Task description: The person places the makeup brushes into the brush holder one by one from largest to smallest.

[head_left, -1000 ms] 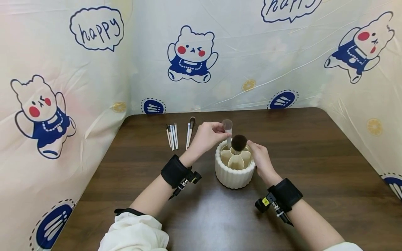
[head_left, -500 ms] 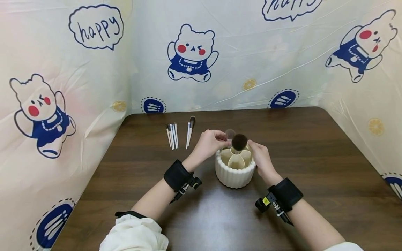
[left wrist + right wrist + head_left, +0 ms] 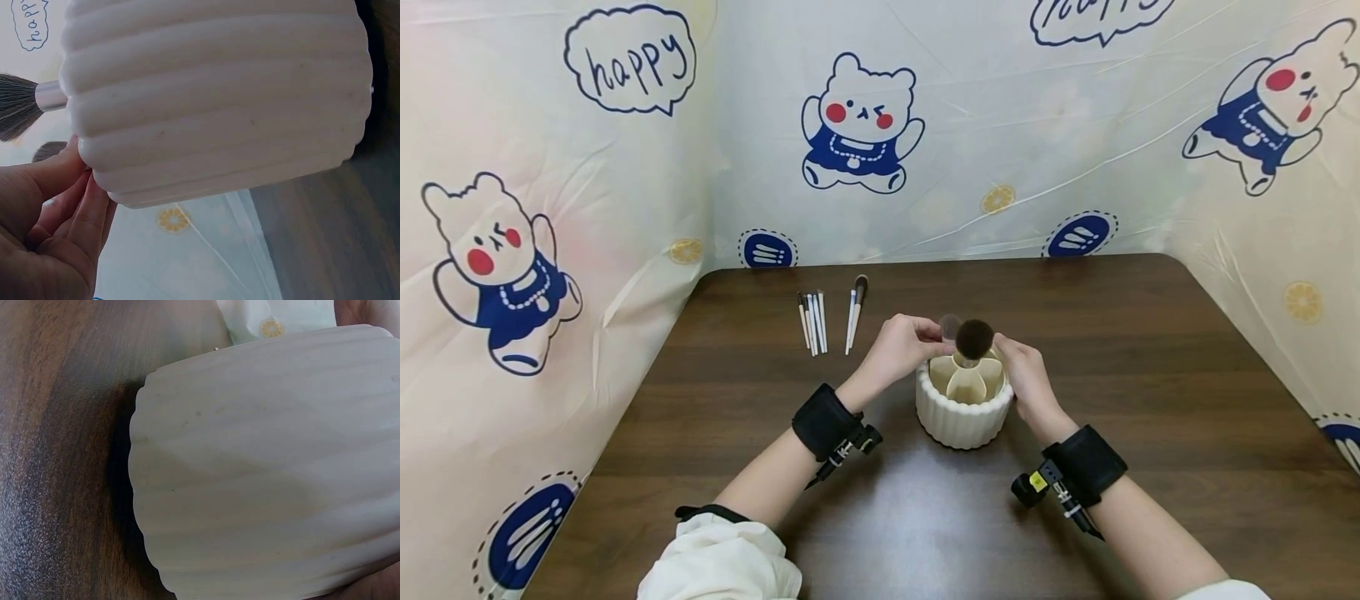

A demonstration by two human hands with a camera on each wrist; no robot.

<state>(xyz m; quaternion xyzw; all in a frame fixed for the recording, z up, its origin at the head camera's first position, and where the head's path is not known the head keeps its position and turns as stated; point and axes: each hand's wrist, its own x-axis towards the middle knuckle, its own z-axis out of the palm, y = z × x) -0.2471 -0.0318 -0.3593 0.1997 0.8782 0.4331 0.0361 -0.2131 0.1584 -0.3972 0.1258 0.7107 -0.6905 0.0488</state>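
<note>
My left hand (image 3: 906, 343) pinches a makeup brush (image 3: 951, 326) by its upper part at the back left of a cream ribbed brush holder (image 3: 964, 423). Most of that brush's handle is hidden by my fingers and the holder; its round greyish head shows above the rim. A larger, dark fluffy makeup brush (image 3: 974, 339) stands upright in the middle of the divided holder. Against the right side of the holder, my right hand (image 3: 1027, 379) grips it near the rim. In the left wrist view, the fingertips of my left hand (image 3: 59, 219) are right at the scalloped rim.
Several slim brushes (image 3: 812, 323) lie in a row at the back left of the dark wooden table (image 3: 880, 517). Beside them are a slim brush (image 3: 851, 321) and a dark-headed brush (image 3: 859, 304). A printed curtain (image 3: 955, 150) surrounds the table's back and sides.
My left hand has lowered the makeup brush toward the holder, so its head now sits just above the rim. The right hand and the holder have stayed in place.
</note>
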